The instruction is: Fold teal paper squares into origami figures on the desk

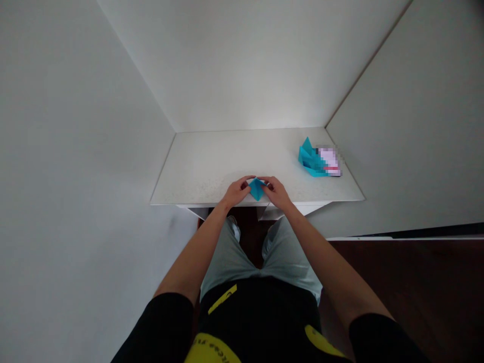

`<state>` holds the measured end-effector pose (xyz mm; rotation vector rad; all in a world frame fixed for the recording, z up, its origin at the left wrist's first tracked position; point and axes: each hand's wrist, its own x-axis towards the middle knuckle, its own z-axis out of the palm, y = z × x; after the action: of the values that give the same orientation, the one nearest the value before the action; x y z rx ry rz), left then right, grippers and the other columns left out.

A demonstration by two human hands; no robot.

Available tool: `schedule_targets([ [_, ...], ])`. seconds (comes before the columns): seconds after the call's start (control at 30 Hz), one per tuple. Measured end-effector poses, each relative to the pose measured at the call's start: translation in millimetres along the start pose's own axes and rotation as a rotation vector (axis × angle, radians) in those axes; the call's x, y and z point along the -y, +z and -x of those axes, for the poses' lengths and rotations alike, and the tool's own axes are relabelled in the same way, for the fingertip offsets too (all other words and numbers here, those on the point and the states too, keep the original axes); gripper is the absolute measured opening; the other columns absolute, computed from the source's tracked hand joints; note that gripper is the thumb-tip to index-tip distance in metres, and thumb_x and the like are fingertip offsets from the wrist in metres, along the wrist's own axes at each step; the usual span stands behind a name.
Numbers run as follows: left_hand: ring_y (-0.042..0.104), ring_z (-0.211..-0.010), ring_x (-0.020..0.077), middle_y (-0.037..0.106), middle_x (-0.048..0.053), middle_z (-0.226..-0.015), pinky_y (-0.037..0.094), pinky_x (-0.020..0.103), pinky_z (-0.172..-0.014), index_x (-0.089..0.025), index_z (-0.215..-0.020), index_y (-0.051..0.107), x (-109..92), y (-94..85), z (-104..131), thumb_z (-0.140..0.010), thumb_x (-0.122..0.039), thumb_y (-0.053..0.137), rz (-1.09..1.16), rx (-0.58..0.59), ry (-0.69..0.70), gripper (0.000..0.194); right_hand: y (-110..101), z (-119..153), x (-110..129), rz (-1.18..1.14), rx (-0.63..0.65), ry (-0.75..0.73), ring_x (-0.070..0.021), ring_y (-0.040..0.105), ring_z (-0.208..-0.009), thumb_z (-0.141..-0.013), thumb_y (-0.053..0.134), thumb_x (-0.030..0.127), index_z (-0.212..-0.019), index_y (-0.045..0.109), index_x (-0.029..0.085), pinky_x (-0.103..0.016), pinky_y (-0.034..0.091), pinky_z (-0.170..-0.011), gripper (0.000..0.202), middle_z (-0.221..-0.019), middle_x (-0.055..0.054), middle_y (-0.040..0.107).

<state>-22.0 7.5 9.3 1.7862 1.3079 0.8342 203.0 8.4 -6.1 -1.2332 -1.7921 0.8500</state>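
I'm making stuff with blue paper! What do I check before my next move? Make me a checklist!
1. Left hand on the small blue paper: ok.
2. Right hand on it too: ok.
3. Paper well back from the front edge of the white desk: not ok, it's close.
4. Big blue folded paper away from your hands: ok.
5. Creases sharp: cannot tell, too small.

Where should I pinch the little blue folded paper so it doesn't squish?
Pinch the little blue folded paper lightly at its left and right edges, coming in from both sides. It looks like a diamond with one corner pointing towards you, so gripping the sides probably squashes its middle least.
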Motion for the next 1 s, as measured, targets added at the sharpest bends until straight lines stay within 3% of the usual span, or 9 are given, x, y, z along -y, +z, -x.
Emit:
schedule_targets([
  [0.17,0.062,-0.077,0.0134,0.065,0.003,-0.096,0.057,0.028,-0.079,-0.022,-0.130,0.081,4,1.2,2,-0.093,-0.016,0.064,-0.074,-0.058,0.080,0.040,-15,8,-3,0.153,-0.082,-0.068,-0.0250,0.070,-0.097,-0.098,0.055,0.028,-0.124,0.082,0.025,-0.043,0.059,-0.095,0.037,-0.111,-0.009,0.074],
  [0.33,0.066,-0.086,0.0121,0.064,0.006,-0.123,0.061,0.029,-0.085,-0.025,-0.118,0.086,5,4.9,4,-0.092,-0.011,0.066,-0.150,-0.029,0.102,0.035,-29,18,-12,0.413,0.034,-0.090,-0.0303,0.068,-0.120,-0.102,0.054,0.025,-0.121,0.082,0.028,-0.053,0.049,-0.108,0.034,-0.127,-0.008,0.078],
  [0.53,0.066,-0.117,0.0241,0.072,0.007,-0.117,0.055,0.043,-0.110,-0.025,-0.103,0.087,3,6.6,7,-0.094,-0.031,0.081,-0.307,-0.056,0.189,0.012,-22,22,-2,0.545,0.020,-0.041,-0.0332,0.064,-0.121,-0.106,0.061,0.048,-0.115,0.081,0.026,-0.051,0.045,-0.104,0.031,-0.131,-0.011,0.075],
  [0.73,0.064,-0.128,0.0274,0.073,0.009,-0.139,0.048,0.047,-0.118,-0.023,-0.136,0.075,3,6.2,10,-0.096,-0.038,0.082,-0.400,0.009,0.325,0.044,-18,28,2,0.622,0.115,-0.121,-0.0335,0.057,-0.125,-0.109,0.056,0.054,-0.142,0.072,0.029,-0.049,0.041,-0.103,0.045,-0.142,-0.013,0.069],
  [0.83,0.063,-0.133,0.0284,0.072,0.009,-0.145,0.044,0.049,-0.121,-0.023,-0.138,0.074,3,7.0,11,-0.098,-0.040,0.079,-0.429,0.057,0.352,0.044,-18,29,-2,0.649,0.129,-0.114,-0.0339,0.055,-0.124,-0.109,0.055,0.057,-0.144,0.072,0.031,-0.049,0.039,-0.104,0.047,-0.143,-0.013,0.066],
  [0.93,0.064,-0.131,0.0286,0.073,0.011,-0.141,0.046,0.047,-0.119,-0.022,-0.140,0.072,-2,8.0,6,-0.094,-0.044,0.082,-0.412,0.047,0.268,0.052,-15,28,-5,0.668,0.071,-0.057,-0.0363,0.052,-0.126,-0.105,0.058,0.061,-0.147,0.069,0.029,-0.051,0.038,-0.106,0.054,-0.143,-0.015,0.063],
  [1.0,0.068,-0.122,0.0280,0.073,0.013,-0.135,0.052,0.043,-0.111,-0.019,-0.147,0.066,-7,8.3,-2,-0.091,-0.047,0.085,-0.380,0.016,0.120,0.066,-13,26,-5,0.677,0.026,-0.008,-0.0384,0.050,-0.127,-0.102,0.061,0.066,-0.150,0.066,0.027,-0.053,0.037,-0.107,0.062,-0.144,-0.016,0.061],
])
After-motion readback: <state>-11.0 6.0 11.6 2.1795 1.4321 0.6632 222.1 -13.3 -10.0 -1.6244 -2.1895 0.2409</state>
